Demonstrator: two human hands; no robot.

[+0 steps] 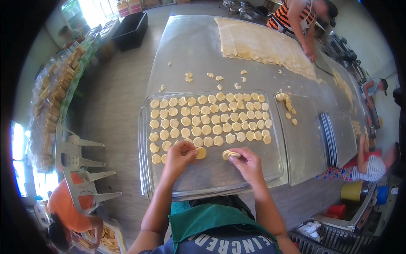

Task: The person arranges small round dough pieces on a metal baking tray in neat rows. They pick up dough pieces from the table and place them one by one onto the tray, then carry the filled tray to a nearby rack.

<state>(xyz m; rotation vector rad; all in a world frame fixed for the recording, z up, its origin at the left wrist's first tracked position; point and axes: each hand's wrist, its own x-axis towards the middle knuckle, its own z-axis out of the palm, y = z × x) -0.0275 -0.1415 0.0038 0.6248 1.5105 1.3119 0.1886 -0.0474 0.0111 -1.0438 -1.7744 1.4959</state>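
Observation:
My left hand pinches the edge of a round, flat dough disc over the front part of a metal baking sheet. To its right, my right hand grips a small stack of dough discs between thumb and fingers. Rows of pale dough discs cover the sheet beyond both hands; some have ragged edges, and a few at the right overlap. My left hand hides part of the nearest rows. Under this sheet lie more sheets, their edges showing at the left.
Dough scraps dot the metal table. A large layered dough sheet lies at the back, where a person holds a long tool. Right of me are another sheet with loose discs and upright trays. Plastic chairs stand left.

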